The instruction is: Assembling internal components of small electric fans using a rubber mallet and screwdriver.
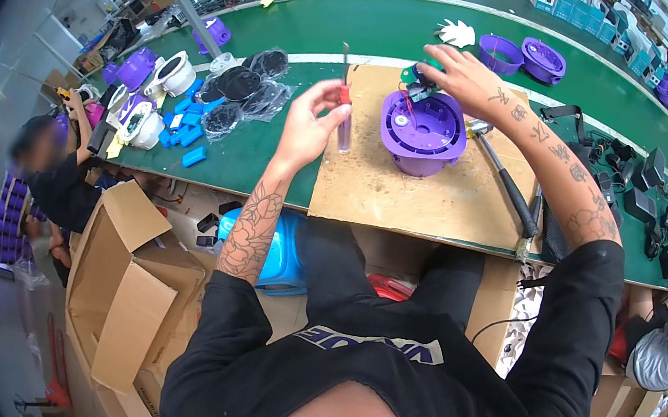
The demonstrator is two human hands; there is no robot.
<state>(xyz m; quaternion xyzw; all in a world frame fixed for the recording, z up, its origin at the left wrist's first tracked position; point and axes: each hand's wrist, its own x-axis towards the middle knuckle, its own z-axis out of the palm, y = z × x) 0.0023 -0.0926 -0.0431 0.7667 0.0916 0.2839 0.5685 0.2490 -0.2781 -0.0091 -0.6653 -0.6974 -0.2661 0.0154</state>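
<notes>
Purple housing (424,134) sits on a cardboard sheet (402,210) at the green worktop's (230,160) near edge, closer to the sheet's far edge; careful handling likely means keeping the red wires (408,105) slack and off its rim. Its open mouth faces up, nearly round, with no clear long axis. Beside it, the left hand (312,123) grips a screwdriver (346,95) upright, tip up, while the right hand (465,78) holds a small circuit board (421,89) above the housing's far rim.

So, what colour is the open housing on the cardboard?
The open housing is purple; head view.
</notes>
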